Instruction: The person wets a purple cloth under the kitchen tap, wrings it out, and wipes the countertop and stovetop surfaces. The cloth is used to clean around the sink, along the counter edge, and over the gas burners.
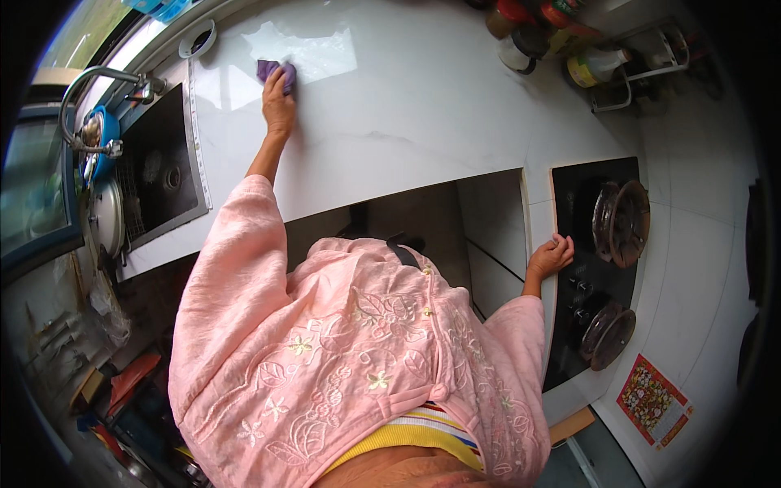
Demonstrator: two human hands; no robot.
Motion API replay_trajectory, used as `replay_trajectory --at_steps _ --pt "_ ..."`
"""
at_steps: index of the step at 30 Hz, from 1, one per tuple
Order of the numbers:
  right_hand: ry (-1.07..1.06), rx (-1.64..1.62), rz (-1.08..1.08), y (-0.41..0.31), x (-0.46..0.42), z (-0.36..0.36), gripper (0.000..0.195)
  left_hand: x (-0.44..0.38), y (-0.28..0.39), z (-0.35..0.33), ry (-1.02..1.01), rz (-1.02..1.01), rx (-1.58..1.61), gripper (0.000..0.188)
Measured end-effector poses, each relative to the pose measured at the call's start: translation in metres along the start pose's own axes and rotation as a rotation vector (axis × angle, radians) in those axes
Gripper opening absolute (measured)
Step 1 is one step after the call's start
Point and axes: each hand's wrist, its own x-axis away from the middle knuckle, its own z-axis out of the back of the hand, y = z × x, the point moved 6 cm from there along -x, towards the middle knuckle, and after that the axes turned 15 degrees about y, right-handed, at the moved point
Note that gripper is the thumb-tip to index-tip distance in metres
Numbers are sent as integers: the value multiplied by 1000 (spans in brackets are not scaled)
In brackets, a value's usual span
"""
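My left hand is pressed on a purple cloth that lies on the white marbled countertop, beside a bright window reflection. My arm on that side is stretched far forward. On the other side, my right hand rests at the near edge of the black gas cooktop, its fingers curled; whether it holds anything cannot be told. A small white bowl with dark contents stands on the counter's far left, beyond the cloth.
At left are a dark sink, a curved faucet, a blue basin and a pot lid. Jars, a bottle and a metal rack stand back right. Burner grates rise from the cooktop.
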Motion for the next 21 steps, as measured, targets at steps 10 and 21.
replay_trajectory --at_steps 10,21 --pt "-30 26 -4 1 -1 -3 17 191 199 -52 -455 -487 446 46" --pt "-11 -27 25 5 3 -2 15 139 202 29 -769 162 1100 57"
